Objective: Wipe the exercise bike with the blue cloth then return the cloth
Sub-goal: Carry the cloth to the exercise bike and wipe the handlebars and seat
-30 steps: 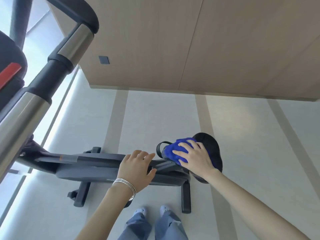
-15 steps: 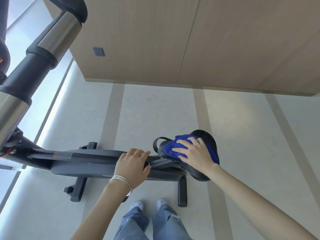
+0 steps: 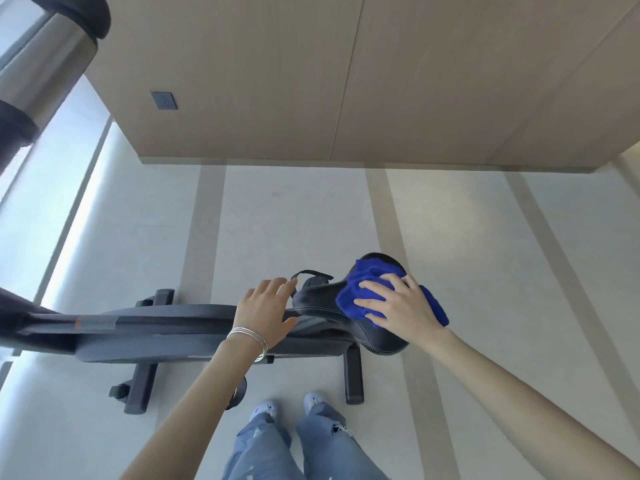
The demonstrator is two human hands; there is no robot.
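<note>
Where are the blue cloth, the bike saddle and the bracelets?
blue cloth [image 3: 360, 289]: head view, bunched left part.
saddle [image 3: 318, 301]: head view, narrow front end.
bracelets [image 3: 248, 338]: head view, bands on left wrist.

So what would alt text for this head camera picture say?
Seen from above, a right hand presses a blue cloth onto a black bike seat. The left hand rests open on the bike frame beside it.

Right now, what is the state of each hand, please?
Left hand: open, holding nothing, fingers spread beside the seat.
Right hand: pressing the blue cloth onto the seat, fingers spread over it.
</note>
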